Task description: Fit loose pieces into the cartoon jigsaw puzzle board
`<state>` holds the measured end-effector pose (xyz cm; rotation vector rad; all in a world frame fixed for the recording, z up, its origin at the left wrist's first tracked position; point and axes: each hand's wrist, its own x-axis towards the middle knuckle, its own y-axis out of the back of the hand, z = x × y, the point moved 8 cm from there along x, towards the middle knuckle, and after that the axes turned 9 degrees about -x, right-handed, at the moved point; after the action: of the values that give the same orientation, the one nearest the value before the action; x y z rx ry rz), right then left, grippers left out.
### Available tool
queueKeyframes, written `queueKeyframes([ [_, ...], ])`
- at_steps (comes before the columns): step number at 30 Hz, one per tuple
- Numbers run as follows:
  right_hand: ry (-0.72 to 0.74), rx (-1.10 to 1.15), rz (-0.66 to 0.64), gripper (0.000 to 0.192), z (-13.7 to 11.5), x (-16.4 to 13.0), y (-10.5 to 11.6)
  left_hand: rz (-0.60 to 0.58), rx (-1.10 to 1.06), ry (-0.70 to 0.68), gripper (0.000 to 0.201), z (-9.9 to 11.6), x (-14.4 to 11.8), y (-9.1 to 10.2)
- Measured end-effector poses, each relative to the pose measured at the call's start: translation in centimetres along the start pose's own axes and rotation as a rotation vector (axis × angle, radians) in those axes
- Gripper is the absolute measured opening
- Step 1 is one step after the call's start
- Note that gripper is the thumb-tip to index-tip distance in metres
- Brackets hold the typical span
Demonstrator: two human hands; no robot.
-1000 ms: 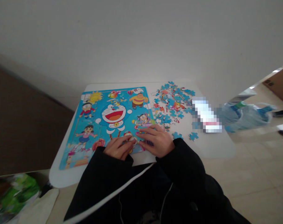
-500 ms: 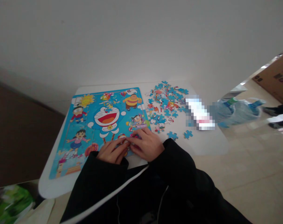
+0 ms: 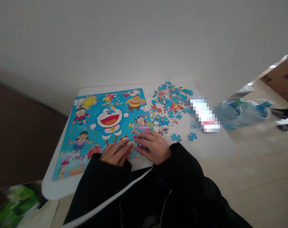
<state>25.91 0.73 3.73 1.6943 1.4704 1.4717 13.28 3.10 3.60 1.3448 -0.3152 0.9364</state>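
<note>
I see my left hand [image 3: 115, 154] and right hand [image 3: 153, 146] flat, fingers spread, gripping nothing, fingertips pressing a puzzle piece [image 3: 129, 142] into the puzzle board's [image 3: 86, 133] near edge. Beyond the board's right side lie loose pieces [image 3: 169, 104].

Loose pcs [image 3: 169, 104] right of puzzle board [image 3: 96, 126]

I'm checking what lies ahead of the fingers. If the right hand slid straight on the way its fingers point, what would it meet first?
Probably the left hand: the right hand points leftward along the puzzle board, their fingertips almost touching.
</note>
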Motion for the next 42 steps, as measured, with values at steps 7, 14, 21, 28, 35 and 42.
queueKeyframes([
  [7,-0.009,-0.073,0.01,0.023,-0.4,-0.2,0.3,-0.018,0.029,0.048,0.018,0.9,0.2,-0.1],
  [14,0.02,-0.156,0.027,0.025,-1.3,-0.3,0.6,0.017,0.07,0.015,0.018,1.9,0.3,-0.3],
  [21,0.05,-0.166,-0.002,0.031,2.2,0.7,4.2,-0.024,0.015,0.066,0.021,1.3,-0.2,-0.4],
  [28,-0.011,-0.505,-0.272,0.034,9.2,5.5,3.7,-0.018,0.073,0.098,0.029,0.6,-0.5,-0.9],
  [35,-0.111,-0.61,-0.331,0.035,13.7,4.9,2.4,-0.052,0.112,0.141,0.031,0.8,-0.5,-1.1],
  [42,-0.092,-0.547,-0.268,0.037,14.1,5.1,2.6,-0.054,0.14,0.149,0.032,1.1,-0.2,-1.0],
])
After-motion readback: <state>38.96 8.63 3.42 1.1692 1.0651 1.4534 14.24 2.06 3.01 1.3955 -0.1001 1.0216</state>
